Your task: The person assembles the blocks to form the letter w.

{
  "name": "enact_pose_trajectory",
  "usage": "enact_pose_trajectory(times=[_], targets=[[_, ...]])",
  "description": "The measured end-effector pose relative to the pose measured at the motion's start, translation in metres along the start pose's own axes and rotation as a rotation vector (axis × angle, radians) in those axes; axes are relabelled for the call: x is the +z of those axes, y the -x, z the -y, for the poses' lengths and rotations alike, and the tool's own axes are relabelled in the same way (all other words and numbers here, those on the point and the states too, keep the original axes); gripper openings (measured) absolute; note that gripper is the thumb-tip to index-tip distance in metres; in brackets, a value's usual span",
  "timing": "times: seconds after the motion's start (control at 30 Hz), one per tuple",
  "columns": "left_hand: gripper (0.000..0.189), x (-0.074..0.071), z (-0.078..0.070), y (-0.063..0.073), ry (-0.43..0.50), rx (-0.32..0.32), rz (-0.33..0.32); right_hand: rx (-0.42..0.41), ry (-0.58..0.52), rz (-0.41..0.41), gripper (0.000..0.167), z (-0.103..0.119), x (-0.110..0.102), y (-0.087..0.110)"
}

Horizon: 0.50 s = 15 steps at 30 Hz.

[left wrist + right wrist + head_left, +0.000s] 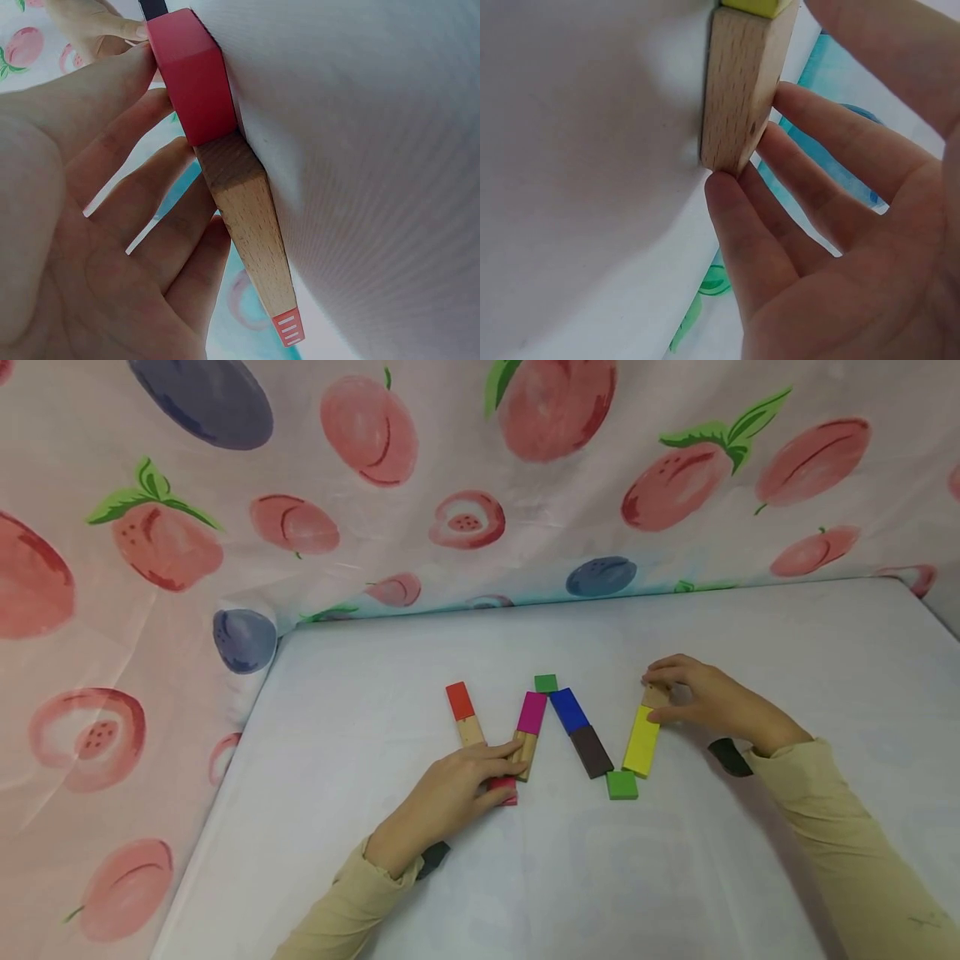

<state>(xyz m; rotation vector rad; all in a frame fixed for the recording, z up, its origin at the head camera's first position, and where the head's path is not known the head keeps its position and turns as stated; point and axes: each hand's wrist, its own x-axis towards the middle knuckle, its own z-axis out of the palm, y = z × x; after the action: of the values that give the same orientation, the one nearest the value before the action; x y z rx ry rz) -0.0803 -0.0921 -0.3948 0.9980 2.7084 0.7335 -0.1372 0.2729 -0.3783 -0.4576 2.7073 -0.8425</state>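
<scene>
Flat coloured blocks form a zigzag on the white tabletop. My left hand (446,789) rests on the left part of it, fingers extended. In the left wrist view its thumb touches the red block (202,86) and other fingertips lie along a plain wooden block (255,232). At the zigzag's right end, my right hand (712,697) holds a plain wooden block (655,696) lying against the yellow block (641,742). Seen from the right wrist, one fingertip meets that wooden block's (739,82) end and others touch its face; the thumb reaches toward the yellow block.
Between the hands lie a magenta block (532,712), a blue block (570,710), a dark brown block (592,752), and two green blocks, one at the top (546,682) and one at the bottom (622,785). An orange-red block (460,700) tops the left end. Fruit-print cloth (465,460) hangs behind.
</scene>
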Motion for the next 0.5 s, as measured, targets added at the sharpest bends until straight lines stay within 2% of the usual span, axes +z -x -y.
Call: enact_pose_trajectory(times=[0.5], targets=[[0.036,0.0001,-0.0014,0.0000,-0.004,-0.008,0.010,0.004,0.014,-0.001,0.058,-0.0010,0.0024,0.0011]])
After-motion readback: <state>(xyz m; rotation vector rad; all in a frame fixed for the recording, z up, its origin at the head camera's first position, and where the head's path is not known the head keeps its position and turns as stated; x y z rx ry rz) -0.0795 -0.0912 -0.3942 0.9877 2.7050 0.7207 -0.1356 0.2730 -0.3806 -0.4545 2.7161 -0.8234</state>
